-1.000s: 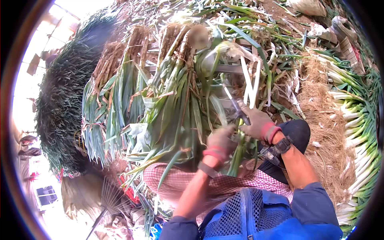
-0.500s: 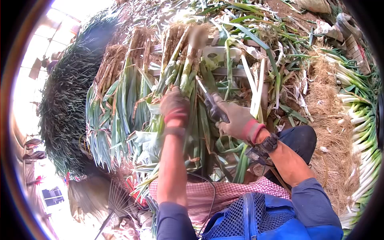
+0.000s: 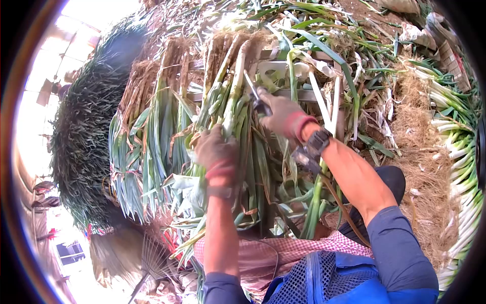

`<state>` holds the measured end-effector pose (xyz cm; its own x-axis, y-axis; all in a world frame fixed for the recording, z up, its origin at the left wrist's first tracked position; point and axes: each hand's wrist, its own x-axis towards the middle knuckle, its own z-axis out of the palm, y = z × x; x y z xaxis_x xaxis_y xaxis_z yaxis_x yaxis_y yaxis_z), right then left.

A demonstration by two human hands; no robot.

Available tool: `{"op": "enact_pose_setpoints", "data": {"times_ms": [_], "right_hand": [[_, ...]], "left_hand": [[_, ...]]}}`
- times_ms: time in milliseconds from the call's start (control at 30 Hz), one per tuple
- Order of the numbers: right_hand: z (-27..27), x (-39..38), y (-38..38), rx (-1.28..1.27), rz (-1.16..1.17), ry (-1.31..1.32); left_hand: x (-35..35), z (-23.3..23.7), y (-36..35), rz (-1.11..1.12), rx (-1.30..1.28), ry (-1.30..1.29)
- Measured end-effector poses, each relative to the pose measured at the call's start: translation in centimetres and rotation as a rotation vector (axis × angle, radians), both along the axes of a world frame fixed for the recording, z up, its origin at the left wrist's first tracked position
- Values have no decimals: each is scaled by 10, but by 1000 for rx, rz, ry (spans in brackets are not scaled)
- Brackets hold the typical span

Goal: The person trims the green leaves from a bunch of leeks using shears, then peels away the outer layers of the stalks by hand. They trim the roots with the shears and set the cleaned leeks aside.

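My left hand (image 3: 216,149), in a grey glove with a red cuff, is closed around the leafy part of a long green onion (image 3: 237,83). The onion's pale stalk points away from me over the pile, roots at the far end. My gloved right hand (image 3: 283,114) grips a dark air blow gun (image 3: 260,105) with a thin metal nozzle, whose tip is close beside that stalk. Under and left of my left hand lies a bunch of unpeeled green onions (image 3: 164,111) with brown, dirty stalks. Two bare white stalks (image 3: 319,99) lie right of the blow gun.
A tall heap of dark green leaves (image 3: 91,131) stands at the left. Along the right edge lies a row of white green onions (image 3: 453,187), beside a strip of dry roots (image 3: 410,167). A wire rake (image 3: 152,263) is at lower left. Peelings (image 3: 374,101) litter the ground.
My right hand has moved away from me and left with the blow gun, bringing its nozzle closer along the stalk. My left hand has come slightly toward me. The onion's blurred root end is now sharper.
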<state>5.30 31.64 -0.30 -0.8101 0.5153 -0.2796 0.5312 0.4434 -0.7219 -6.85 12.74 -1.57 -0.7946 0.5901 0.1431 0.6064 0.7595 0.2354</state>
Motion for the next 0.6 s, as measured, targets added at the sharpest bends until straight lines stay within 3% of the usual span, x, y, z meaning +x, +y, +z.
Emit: {"op": "enact_pose_setpoints", "data": {"times_ms": [100,367,433,500,600], "right_hand": [[-27,-30,34,64,-9,31],[-24,-60,76,20,-25,-32],[-23,-40,67,-143,-19,-8],[-43,-15,49,-40,-8,108],[-49,33,18,-132,-32,135]], "left_hand": [[-11,-2,-9,-8,-63,-20],[-31,-15,14,-135,-250,119],[-29,11,31,-1,-461,-256],[-27,5,34,-18,-412,-209],[-23,0,29,-1,-305,-423]]}}
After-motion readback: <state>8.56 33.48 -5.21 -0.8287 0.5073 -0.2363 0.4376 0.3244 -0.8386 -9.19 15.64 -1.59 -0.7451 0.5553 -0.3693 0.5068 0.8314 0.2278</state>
